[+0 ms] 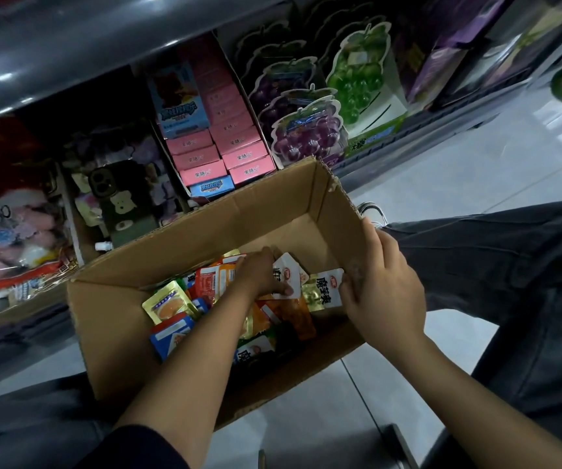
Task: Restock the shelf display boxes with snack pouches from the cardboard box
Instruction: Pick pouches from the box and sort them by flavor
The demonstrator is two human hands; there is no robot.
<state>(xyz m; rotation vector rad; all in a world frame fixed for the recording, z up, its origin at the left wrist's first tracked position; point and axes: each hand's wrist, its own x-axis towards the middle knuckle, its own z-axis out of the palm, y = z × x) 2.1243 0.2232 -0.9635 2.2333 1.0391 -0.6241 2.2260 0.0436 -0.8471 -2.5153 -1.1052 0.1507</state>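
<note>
An open cardboard box [110, 319] sits on the floor between my knees, holding several snack pouches [171, 306] in orange, gold, blue and white. My left hand [259, 272] reaches into the box and pinches a white and orange pouch [288, 272]. My right hand [381, 286] is at the box's right wall and holds a white and gold pouch [327, 287] by its edge. The far right part of the box floor is bare cardboard.
The bottom shelf faces me. It carries a display box of pink cartons [229, 147], grape-shaped candy packs [306, 137], a green grape pack [357, 82] and a display box with a phone [120, 198] lying in it. Red bags [9, 258] lie at left. Tiled floor [459, 170] is at right.
</note>
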